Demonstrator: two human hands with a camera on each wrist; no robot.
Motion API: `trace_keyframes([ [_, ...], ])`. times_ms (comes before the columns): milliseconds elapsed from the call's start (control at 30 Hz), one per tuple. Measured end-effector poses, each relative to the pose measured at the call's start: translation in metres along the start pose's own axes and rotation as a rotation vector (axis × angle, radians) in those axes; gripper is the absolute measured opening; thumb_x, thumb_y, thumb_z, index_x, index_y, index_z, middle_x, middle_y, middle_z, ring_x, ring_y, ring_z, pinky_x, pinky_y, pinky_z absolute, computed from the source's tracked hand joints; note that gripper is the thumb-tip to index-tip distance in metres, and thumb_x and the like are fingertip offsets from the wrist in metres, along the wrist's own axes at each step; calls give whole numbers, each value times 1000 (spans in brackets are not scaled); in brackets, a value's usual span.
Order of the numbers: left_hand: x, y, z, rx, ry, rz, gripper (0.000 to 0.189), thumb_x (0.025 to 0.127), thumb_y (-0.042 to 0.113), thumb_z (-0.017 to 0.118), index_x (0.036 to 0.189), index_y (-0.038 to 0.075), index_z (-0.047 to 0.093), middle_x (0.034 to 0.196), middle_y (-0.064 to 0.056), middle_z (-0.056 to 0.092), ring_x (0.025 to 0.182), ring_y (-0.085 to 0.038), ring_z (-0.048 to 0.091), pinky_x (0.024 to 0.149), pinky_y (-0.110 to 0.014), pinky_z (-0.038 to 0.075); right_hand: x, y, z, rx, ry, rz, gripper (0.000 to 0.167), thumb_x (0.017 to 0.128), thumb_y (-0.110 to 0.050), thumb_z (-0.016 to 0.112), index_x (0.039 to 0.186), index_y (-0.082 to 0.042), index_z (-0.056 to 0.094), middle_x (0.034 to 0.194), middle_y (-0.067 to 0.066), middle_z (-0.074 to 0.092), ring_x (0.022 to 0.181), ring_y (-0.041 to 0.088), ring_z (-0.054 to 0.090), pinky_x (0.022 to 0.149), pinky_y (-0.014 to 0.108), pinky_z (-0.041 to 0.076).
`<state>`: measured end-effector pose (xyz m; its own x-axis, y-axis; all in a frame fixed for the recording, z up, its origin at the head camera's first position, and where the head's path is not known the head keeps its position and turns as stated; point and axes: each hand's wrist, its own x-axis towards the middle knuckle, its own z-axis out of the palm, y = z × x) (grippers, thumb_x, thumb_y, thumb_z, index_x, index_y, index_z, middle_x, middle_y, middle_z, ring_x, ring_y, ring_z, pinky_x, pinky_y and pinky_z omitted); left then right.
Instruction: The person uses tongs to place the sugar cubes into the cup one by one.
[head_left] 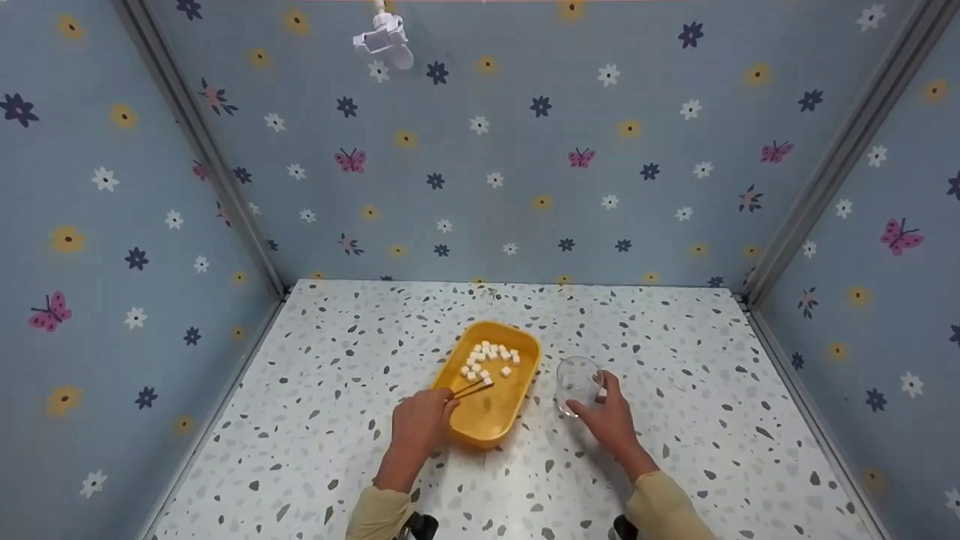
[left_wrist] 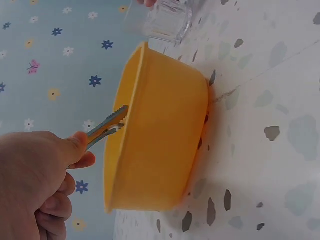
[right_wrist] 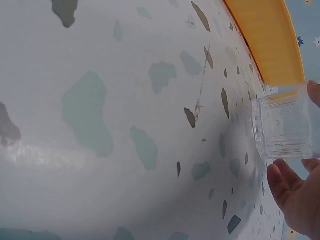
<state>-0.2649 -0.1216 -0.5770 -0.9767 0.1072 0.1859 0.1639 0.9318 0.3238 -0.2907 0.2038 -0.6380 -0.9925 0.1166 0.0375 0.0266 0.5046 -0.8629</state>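
Note:
My left hand [head_left: 420, 424] pinches metal tweezers [left_wrist: 106, 128] between thumb and fingers. Their serrated tips stand a little apart and reach over the rim of a yellow plastic basin [head_left: 499, 414]. Inside the basin, several small white cubes [head_left: 495, 351] lie mostly toward the far end, the nearest of them beside the tweezer tips. To the right of the basin is a clear glass cup [head_left: 576, 375], upright on the table. My right hand [head_left: 613, 418] holds it from the right side, thumb at the near side and fingers behind.
The white speckled table [head_left: 337, 405] runs back to a blue flowered wall [head_left: 517, 135], with matching panels at left and right. A white bracket-like fixture [head_left: 386, 41] hangs high at the back. Black wrist devices [head_left: 424, 525] show below both sleeves.

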Motion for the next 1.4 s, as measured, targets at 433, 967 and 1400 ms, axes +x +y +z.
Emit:
trace_keyframes([
  [433, -2, 42, -23, -70, 158, 159, 14, 92, 33, 67, 92, 20, 72, 79, 4, 68, 55, -12, 51, 48, -31, 40, 0, 2, 2, 0, -13, 56, 86, 82, -35, 78, 147, -13, 26, 142, 19, 44, 118, 35, 53, 94, 50, 43],
  [967, 18, 86, 6, -180, 178, 297, 17, 94, 37, 63, 92, 23, 72, 82, 9, 68, 65, -13, 62, 52, -29, 45, -1, 5, 4, -1, 14, 23, 87, 81, -36, 79, 147, -13, 28, 139, 22, 46, 115, 36, 55, 92, 51, 43],
  [1400, 31, 99, 17, -158, 179, 309, 16, 94, 33, 65, 86, 21, 69, 77, 8, 65, 59, -12, 55, 51, -32, 44, 0, 5, 2, 2, 0, 44, 90, 80, -44, 78, 149, -15, 26, 142, 21, 44, 118, 35, 53, 94, 50, 43],
])
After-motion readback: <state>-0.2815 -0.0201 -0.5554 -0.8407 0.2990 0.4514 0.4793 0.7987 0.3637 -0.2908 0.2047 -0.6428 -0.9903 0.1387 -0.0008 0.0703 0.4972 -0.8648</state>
